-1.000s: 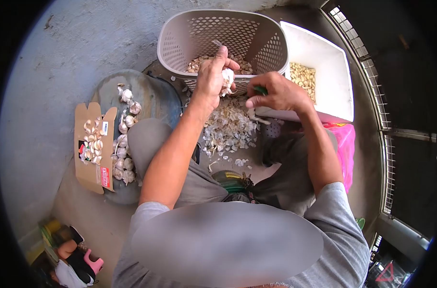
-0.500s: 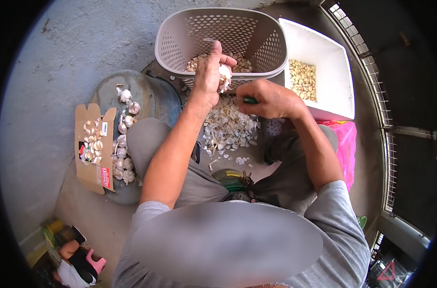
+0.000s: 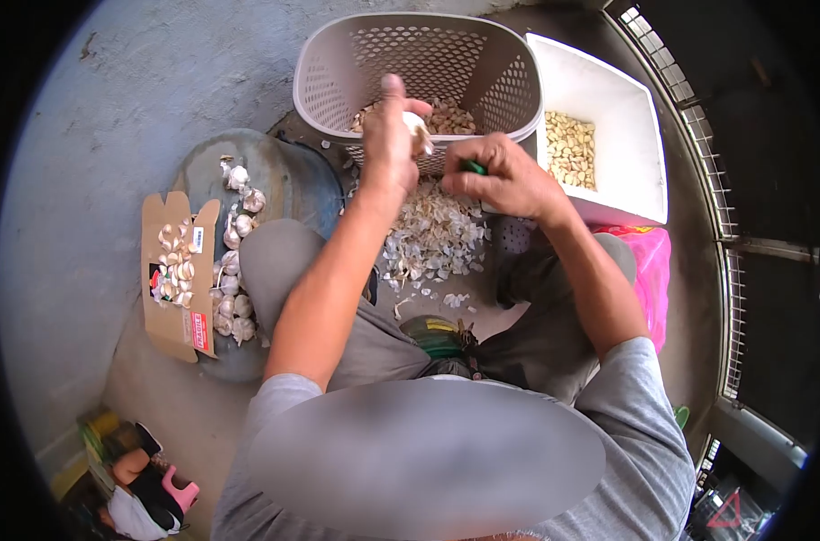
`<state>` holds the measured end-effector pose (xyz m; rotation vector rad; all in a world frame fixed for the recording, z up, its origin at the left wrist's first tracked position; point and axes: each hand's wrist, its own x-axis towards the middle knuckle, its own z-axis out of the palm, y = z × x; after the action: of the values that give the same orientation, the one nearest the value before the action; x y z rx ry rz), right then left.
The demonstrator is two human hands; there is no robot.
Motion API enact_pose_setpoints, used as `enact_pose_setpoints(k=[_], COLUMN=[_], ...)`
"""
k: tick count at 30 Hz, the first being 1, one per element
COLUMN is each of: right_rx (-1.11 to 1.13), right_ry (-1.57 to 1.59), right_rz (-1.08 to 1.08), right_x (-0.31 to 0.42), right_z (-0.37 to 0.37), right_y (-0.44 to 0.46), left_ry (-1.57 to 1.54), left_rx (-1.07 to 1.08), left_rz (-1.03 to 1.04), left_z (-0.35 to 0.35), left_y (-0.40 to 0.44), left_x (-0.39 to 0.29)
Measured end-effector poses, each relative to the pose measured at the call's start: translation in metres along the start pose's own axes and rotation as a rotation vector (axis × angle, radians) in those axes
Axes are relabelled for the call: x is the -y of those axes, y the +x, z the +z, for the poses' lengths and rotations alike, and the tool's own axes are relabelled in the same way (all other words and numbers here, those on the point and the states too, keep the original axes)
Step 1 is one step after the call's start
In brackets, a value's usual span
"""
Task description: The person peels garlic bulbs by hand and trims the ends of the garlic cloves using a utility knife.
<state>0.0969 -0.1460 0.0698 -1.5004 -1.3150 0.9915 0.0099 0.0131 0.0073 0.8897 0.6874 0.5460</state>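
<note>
My left hand (image 3: pixel 390 140) grips a white garlic bulb (image 3: pixel 416 132) over the front rim of the grey-brown perforated basket (image 3: pixel 416 38), its thumb raised. Inside that basket lie many garlic cloves (image 3: pixel 449 118). To the right, my right hand (image 3: pixel 509 176) is closed round a small tool with a green handle (image 3: pixel 474 167); its working end cannot be made out. Below both hands a heap of papery garlic skins (image 3: pixel 434 236) covers the floor.
A white foam box (image 3: pixel 628 126) holding pale peeled cloves (image 3: pixel 569 149) stands right of the basket. Left are whole garlic bulbs (image 3: pixel 238 225) and an opened cardboard piece (image 3: pixel 168 334) bearing cloves. A pink bag (image 3: pixel 649 270) sits beside my right knee.
My left hand has tilted and shifted slightly left with the garlic bulb. My right hand has turned, rising a little, and shows more of the green handle.
</note>
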Motion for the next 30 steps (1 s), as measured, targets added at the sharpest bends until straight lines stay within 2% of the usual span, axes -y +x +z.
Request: enact_pose_setpoints(k=[2, 4, 5, 6, 7, 8, 10, 14, 16, 18, 19, 20, 22, 23, 25, 27, 30], right_rx=[-0.074, -0.197, -0.308, -0.316, -0.285, -0.25, -0.047, 0.416, 0.278, 0.039, -0.047, -0.11, -0.24, -0.111, -0.094, -0.07, -0.189], right_ry=[-0.138, -0.257, -0.225, -0.122, -0.087, -0.052, 0.027, 0.001, -0.055, -0.136, -0.266, -0.296, -0.346, -0.389, -0.373, -0.346, -0.253], right_rz=[0.029, 0.081, -0.124, -0.088, 0.002, 0.089, 0.054, 0.087, 0.081, 0.177, 0.345, 0.198, -0.093, -0.04, 0.103, 0.283, 0.133], right_x=[-0.005, -0.014, -0.028, -0.028, -0.03, -0.032, -0.03, -0.008, -0.014, -0.006, 0.001, -0.002, -0.016, -0.022, -0.018, -0.008, -0.012], right_z=[0.01, 0.022, 0.03, 0.036, 0.037, 0.037, 0.027, -0.005, -0.022, -0.039, -0.046, -0.044, -0.036, -0.037, -0.039, -0.043, -0.042], right_y=[0.002, 0.007, 0.01, 0.012, 0.012, 0.013, 0.01, 0.001, -0.006, -0.013, -0.013, -0.011, -0.011, -0.012, -0.013, -0.013, -0.011], left_ry=[-0.065, -0.095, -0.059, -0.024, 0.014, -0.008, -0.001, 0.146, 0.332, 0.733, 0.817, 0.903, 0.86, 0.847, 0.828, 0.562, 0.216], left_rx=[-0.019, 0.008, 0.033, 0.055, 0.033, 0.055, 0.106, 0.259, 0.402, 0.469, 0.527, 0.585, 0.616, 0.607, 0.603, 0.536, 0.45], left_rz=[0.09, 0.093, 0.051, 0.008, 0.111, 0.116, 0.137, -0.016, -0.094, 0.257, 0.271, 0.284, 0.206, 0.187, 0.139, -0.016, -0.124], left_z=[-0.011, -0.008, -0.006, -0.002, 0.004, 0.003, 0.0, -0.007, -0.006, -0.001, -0.001, -0.001, 0.001, 0.002, 0.002, -0.001, -0.006], left_y=[0.006, -0.005, -0.016, -0.025, -0.027, -0.03, -0.026, -0.024, -0.029, -0.035, -0.037, -0.039, -0.04, -0.041, -0.039, -0.035, -0.022], left_x=[-0.008, -0.013, -0.013, -0.011, 0.001, 0.002, -0.001, -0.014, -0.018, -0.009, -0.007, -0.004, -0.001, 0.0, 0.003, 0.006, 0.005])
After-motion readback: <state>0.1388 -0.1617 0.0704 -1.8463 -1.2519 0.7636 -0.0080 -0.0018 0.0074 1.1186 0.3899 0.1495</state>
